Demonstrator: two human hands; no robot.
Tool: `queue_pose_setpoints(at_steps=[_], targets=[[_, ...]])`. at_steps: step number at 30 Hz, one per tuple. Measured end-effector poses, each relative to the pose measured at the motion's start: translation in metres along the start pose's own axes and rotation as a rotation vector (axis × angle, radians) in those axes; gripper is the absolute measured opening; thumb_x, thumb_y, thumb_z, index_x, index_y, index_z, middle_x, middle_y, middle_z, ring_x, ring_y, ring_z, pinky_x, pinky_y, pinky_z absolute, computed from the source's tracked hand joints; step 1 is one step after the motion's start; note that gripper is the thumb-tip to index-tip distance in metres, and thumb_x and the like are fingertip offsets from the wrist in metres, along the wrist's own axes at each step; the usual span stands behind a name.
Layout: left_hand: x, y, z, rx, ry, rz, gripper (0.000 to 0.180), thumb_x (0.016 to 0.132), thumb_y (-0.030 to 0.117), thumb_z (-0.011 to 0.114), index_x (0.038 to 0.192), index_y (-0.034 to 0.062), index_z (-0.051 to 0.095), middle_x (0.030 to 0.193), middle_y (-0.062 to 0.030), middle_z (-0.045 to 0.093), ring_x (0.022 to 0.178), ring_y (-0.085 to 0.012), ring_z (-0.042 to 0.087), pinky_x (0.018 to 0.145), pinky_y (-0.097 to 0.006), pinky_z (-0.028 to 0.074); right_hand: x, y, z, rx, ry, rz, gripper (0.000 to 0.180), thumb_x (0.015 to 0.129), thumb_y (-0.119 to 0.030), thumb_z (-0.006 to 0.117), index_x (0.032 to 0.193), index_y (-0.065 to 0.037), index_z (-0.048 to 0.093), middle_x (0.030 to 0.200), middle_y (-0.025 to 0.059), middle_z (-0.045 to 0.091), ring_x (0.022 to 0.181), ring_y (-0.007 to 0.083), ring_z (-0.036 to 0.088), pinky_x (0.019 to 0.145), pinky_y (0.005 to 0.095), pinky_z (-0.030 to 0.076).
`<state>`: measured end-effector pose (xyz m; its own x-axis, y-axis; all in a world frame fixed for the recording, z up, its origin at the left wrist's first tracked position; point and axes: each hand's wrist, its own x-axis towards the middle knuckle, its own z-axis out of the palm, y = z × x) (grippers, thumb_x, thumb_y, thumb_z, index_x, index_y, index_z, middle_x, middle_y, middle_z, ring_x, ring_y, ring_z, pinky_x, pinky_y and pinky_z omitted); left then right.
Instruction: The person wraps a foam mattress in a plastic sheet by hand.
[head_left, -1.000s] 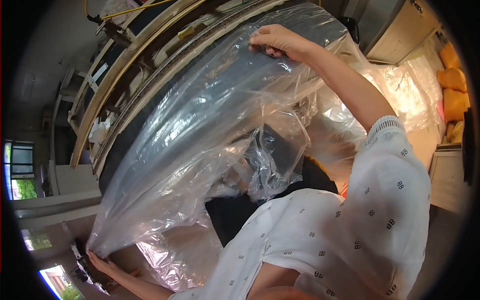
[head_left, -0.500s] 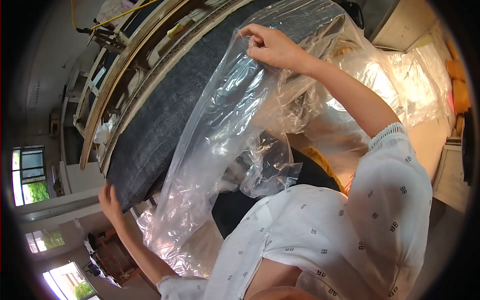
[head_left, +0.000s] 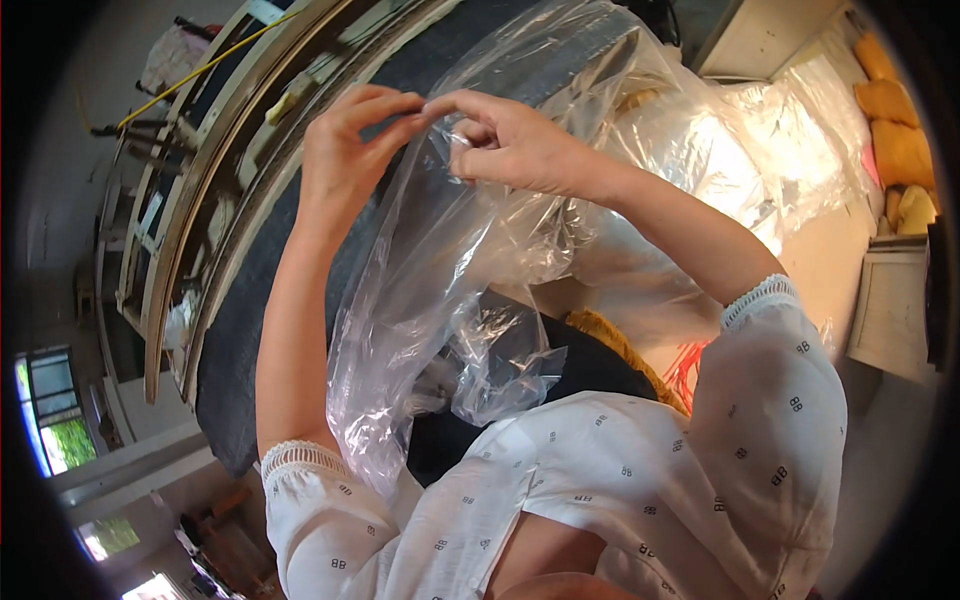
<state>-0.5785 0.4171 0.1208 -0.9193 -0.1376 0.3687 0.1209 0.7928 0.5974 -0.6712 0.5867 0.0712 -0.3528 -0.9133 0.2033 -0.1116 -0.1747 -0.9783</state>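
Observation:
A large clear plastic sheet (head_left: pixel 385 300) drapes over my lap and up toward the dark grey, curved fabric-like surface (head_left: pixel 245 330). At the sheet's upper left edge, the fingers of my left hand (head_left: pixel 345 145) are closed in a pinch. My right hand (head_left: pixel 520 150) grips the same edge, its index fingertip meeting the left fingertips and its other fingers curled. The bit of film between the fingertips is partly hidden. Crumpled film (head_left: pixel 500 365) bunches just above my shirt.
Beyond the grey surface curves a wooden frame (head_left: pixel 190 240) with slats and a yellow cord (head_left: pixel 205 72). More crinkled plastic (head_left: pixel 770 150) lies at the right, near orange cushion-like bundles (head_left: pixel 895 150) and a pale cabinet (head_left: pixel 895 310). Red strands (head_left: pixel 685 370) lie near my right elbow.
My left hand has moved from the grey surface's lower left end up to the sheet's edge, joining my right hand. My right hand, still on the film, has shifted slightly down and left.

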Motion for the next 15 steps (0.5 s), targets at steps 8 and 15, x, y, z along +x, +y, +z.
queue_pose_setpoints(at_steps=[8, 15], targets=[[-0.028, -0.018, 0.045, -0.593, 0.278, -0.211, 0.009, 0.082, 0.005, 0.061, 0.090, -0.0004, 0.062, 0.095, -0.0058, 0.060, 0.088, -0.0148, 0.058, 0.079, -0.024, 0.044, 0.007, -0.023, -0.047, -0.238, -0.046, -0.006, 0.033, 0.081, -0.021, 0.057, 0.111, -0.007, 0.058, 0.074, 0.0012, 0.057, 0.064, 0.0083, 0.049, 0.058, 0.0223, 0.040], [-0.062, -0.026, 0.040, -1.170, 0.589, -0.448, 0.026, 0.087, 0.018, 0.057, 0.108, 0.0046, 0.052, 0.097, -0.0053, 0.055, 0.087, -0.0166, 0.055, 0.081, -0.030, 0.046, 0.026, -0.014, -0.053, -1.029, 0.047, -0.342, 0.025, 0.083, -0.030, 0.048, 0.088, -0.007, 0.055, 0.076, 0.0158, 0.058, 0.078, 0.0344, 0.057, 0.068, 0.0453, 0.044]])
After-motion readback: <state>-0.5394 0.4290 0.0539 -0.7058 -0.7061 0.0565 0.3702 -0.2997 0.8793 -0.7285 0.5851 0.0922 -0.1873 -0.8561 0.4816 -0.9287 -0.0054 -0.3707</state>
